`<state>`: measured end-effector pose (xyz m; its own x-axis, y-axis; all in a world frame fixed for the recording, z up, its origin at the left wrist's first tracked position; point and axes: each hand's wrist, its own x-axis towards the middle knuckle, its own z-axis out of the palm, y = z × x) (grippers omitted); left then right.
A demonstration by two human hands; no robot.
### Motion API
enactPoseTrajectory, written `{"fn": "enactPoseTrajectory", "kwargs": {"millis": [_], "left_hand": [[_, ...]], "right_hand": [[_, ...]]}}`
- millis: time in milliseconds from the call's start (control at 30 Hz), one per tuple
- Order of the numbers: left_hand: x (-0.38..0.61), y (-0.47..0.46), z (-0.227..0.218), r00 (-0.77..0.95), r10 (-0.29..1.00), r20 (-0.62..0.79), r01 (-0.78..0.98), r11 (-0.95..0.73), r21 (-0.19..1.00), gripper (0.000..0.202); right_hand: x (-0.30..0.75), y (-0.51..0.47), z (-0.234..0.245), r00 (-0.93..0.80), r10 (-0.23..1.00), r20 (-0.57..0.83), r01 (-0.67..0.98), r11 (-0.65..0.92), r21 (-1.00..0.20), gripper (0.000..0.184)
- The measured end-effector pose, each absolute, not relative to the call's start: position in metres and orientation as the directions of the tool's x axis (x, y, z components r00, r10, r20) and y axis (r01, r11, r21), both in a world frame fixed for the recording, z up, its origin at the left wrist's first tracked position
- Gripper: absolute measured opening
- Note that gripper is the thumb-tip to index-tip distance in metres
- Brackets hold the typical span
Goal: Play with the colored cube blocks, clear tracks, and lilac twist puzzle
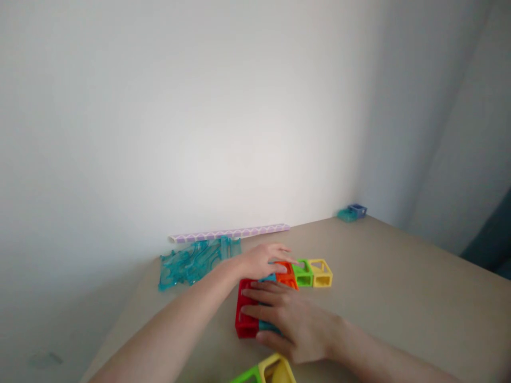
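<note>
My left hand (263, 259) reaches over a row of hollow cube blocks, fingers stretched out above the blue block (269, 277) and the orange block (288, 281). The row goes on to the right with a green block (304, 279) and a yellow block (322, 280). Nearer to me, my right hand (291, 316) lies with fingers spread across red blocks (246, 331) and a blue-teal block (266, 325) beside them. Its palm hides part of these blocks. Neither hand visibly closes round a block.
Along the wall lies a purple-and-white patterned strip (231, 234). A crumpled teal translucent plastic piece (195, 260) is at the left of the table (383, 308). In the far corner sit a dark blue block (358, 211) and teal plastic (346, 215). Another yellow block (275, 364) and a green one (248, 376) are at the near edge.
</note>
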<state>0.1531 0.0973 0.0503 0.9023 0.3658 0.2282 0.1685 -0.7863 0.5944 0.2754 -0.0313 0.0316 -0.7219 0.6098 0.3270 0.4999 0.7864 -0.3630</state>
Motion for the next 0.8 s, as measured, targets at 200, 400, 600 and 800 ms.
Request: {"fn": "enactPoseTrajectory", "kwargs": {"millis": [200,400,600,800], "left_hand": [[0.169,0.116,0.008,0.894,0.417,0.163,0.225,-0.734,0.64,0.033],[0.165,0.115,0.007,0.892,0.429,0.144,0.236,-0.713,0.66,0.036],[0.168,0.117,0.005,0.887,0.439,0.145,0.232,-0.692,0.683,0.037],[0.166,0.116,0.009,0.895,0.422,0.141,0.213,-0.684,0.697,0.038]], "right_hand": [[0.275,-0.028,0.032,-0.709,0.62,0.336,0.496,0.777,-0.387,0.03],[0.274,-0.024,0.028,-0.706,0.622,0.339,0.479,0.772,-0.419,0.028],[0.273,-0.024,0.027,-0.715,0.603,0.353,0.463,0.787,-0.407,0.023],[0.275,-0.026,0.03,-0.737,0.575,0.356,0.428,0.804,-0.412,0.026]]}}
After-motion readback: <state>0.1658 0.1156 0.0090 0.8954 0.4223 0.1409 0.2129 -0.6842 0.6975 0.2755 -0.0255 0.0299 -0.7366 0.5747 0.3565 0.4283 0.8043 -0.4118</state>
